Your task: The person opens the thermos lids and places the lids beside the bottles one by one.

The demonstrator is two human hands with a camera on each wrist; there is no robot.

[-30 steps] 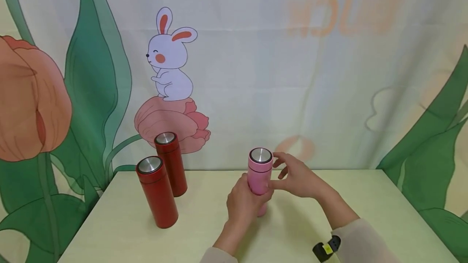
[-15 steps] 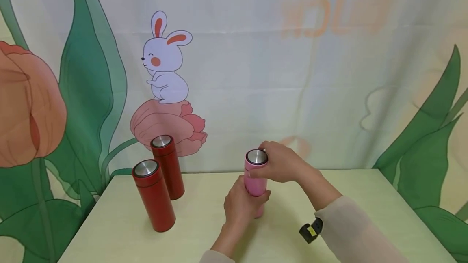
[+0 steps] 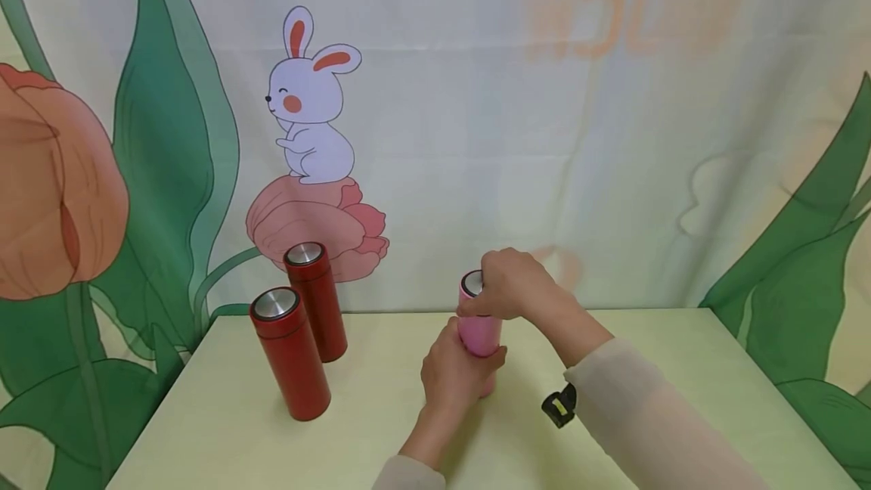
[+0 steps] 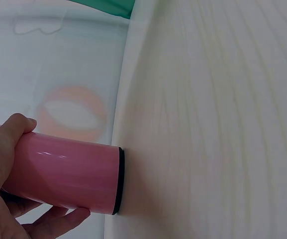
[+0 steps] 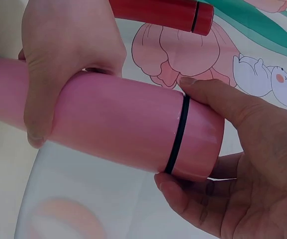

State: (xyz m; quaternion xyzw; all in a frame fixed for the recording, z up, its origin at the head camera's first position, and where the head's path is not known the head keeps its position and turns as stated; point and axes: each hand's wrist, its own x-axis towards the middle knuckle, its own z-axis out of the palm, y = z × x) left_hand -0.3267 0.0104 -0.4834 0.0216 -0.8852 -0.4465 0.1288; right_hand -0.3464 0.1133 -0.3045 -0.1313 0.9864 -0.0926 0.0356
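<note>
A pink thermos bottle (image 3: pixel 480 336) with a steel-topped lid (image 5: pixel 203 142) stands upright at the middle of the table. My left hand (image 3: pixel 449 375) grips the bottle's body from the left, fingers wrapped round it. Above it, my right hand (image 3: pixel 519 286) holds the lid between thumb and fingers, right at the dark seam. From the left wrist view, the black-rimmed base (image 4: pixel 118 181) is close over the tabletop. Part of the lid's steel top is hidden behind the right hand.
Two red thermos bottles, a nearer one (image 3: pixel 292 361) and a farther one (image 3: pixel 321 308), stand upright on the left of the pale table (image 3: pixel 381 429). A printed curtain (image 3: pixel 435 134) with a rabbit and flowers hangs directly behind the table.
My right hand has gone from beside the pink thermos bottle to round its lid, then turned and shifted left over it. My left hand keeps its grip on the body.
</note>
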